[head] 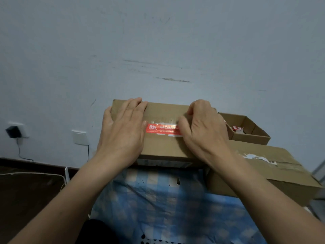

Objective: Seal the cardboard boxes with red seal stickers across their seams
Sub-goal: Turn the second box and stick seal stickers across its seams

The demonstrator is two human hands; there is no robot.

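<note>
Blue checked cloth [158, 199] lies nearest. Beyond, the cardboard box [163, 147] carries the red seal sticker [161, 129]; left hand [121, 127] flat, open at 9 o'clock, right hand [202, 125] curled, pressing the sticker's 3 o'clock end.

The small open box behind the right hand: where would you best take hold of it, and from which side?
Grip the small open box by its near wall, from above: the top is open, so the rim is bare. The big box blocks its front, and the right hand crowds its left end.
</note>
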